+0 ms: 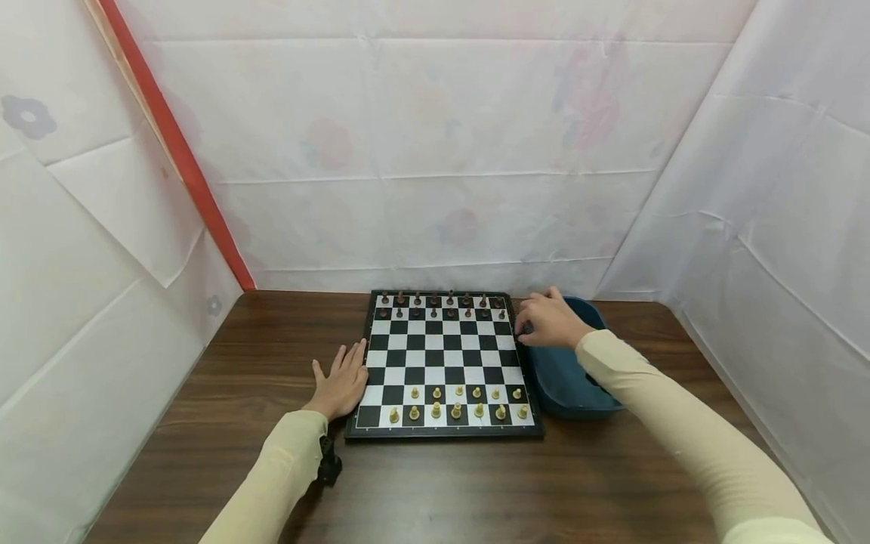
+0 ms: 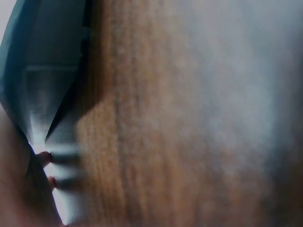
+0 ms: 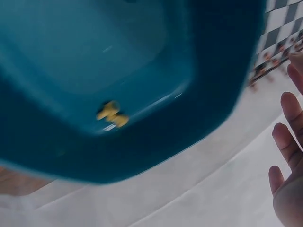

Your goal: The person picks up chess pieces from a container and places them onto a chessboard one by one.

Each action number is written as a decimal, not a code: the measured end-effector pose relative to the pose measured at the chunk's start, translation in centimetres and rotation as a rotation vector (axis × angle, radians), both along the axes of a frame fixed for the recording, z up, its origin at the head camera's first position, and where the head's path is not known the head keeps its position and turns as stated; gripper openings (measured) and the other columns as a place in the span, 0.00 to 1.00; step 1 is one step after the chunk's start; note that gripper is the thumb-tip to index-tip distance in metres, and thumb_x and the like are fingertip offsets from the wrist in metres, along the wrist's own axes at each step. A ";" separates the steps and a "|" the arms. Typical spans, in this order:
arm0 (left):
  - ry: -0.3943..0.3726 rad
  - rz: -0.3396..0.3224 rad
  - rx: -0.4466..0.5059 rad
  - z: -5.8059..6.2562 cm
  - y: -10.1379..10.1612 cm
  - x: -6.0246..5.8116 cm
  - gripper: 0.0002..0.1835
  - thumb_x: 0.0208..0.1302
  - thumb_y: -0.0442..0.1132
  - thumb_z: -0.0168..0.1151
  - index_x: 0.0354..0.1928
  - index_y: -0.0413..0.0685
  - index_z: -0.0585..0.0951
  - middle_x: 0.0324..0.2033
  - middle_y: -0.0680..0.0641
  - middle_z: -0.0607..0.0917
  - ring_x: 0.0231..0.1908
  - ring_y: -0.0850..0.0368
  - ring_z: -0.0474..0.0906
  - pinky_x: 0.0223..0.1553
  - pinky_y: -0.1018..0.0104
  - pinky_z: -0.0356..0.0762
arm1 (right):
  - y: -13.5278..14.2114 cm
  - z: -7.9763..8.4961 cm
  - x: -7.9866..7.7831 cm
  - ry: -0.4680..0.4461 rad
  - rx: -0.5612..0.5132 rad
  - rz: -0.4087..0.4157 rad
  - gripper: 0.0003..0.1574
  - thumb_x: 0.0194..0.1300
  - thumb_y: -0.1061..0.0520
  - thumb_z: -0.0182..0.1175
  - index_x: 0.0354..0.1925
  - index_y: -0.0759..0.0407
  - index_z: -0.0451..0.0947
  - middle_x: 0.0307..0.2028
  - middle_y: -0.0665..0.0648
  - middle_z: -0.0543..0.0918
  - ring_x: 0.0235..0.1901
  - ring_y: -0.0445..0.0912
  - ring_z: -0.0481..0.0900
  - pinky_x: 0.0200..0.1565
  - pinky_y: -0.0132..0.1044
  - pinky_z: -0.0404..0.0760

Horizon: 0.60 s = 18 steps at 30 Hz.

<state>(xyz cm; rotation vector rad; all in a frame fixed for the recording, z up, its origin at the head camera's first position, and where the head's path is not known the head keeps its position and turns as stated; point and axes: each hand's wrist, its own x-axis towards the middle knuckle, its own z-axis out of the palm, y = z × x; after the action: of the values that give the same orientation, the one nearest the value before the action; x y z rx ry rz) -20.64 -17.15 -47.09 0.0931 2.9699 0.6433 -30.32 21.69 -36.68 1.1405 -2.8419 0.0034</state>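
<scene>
A black-and-white chessboard [image 1: 435, 351] lies on the table. Dark red chess pieces [image 1: 435, 301] line its far rows, and yellow chess pieces [image 1: 436, 410] stand in the near rows. With spread fingers, my left hand [image 1: 342, 385] rests against the board's left edge. My right hand [image 1: 552, 321] is over the blue bin [image 1: 567, 378], beside the board's right edge. Its fingers [image 3: 285, 142] are relaxed in the right wrist view, and no held piece shows there. Yellow chess pieces [image 3: 112, 113] lie in the bin's corner, blurred. The left wrist view shows mostly blurred wood.
The wooden table [image 1: 435, 491] carries the board, with the bin touching or close to its right side. White patterned sheets [image 1: 435, 151] enclose the back and both sides. A red strip [image 1: 180, 151] runs down the left corner.
</scene>
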 end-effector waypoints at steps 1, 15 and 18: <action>0.001 -0.001 0.000 0.0 -0.1 0.0 0.30 0.75 0.44 0.28 0.76 0.45 0.43 0.73 0.38 0.50 0.72 0.39 0.38 0.58 0.29 0.18 | 0.6 0.0 -0.1 0.003 0.002 -0.005 0.01 0.52 0.53 0.70 0.27 0.44 0.87 0.20 0.41 0.69 0.28 0.42 0.65 0.41 0.49 0.56; 0.017 0.000 0.008 -0.2 0.0 0.3 0.30 0.75 0.44 0.30 0.75 0.45 0.44 0.72 0.38 0.52 0.72 0.39 0.39 0.58 0.29 0.19 | 6.8 -2.0 -2.2 -0.016 -0.021 -0.098 0.05 0.49 0.59 0.69 0.24 0.48 0.85 0.21 0.43 0.75 0.25 0.42 0.70 0.39 0.52 0.58; 0.019 0.002 0.004 -0.1 0.0 0.3 0.30 0.75 0.44 0.29 0.76 0.45 0.44 0.72 0.38 0.52 0.72 0.39 0.39 0.58 0.29 0.19 | 7.6 -2.4 -2.7 -0.044 0.001 -0.151 0.04 0.49 0.59 0.69 0.26 0.49 0.86 0.23 0.44 0.78 0.26 0.43 0.72 0.42 0.55 0.59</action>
<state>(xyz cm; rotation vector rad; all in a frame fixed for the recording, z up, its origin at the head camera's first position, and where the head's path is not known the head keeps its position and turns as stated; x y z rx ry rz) -20.37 -17.16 -47.22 0.0972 2.9871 0.6526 -33.00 29.30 -39.04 0.9341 -2.9595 0.0182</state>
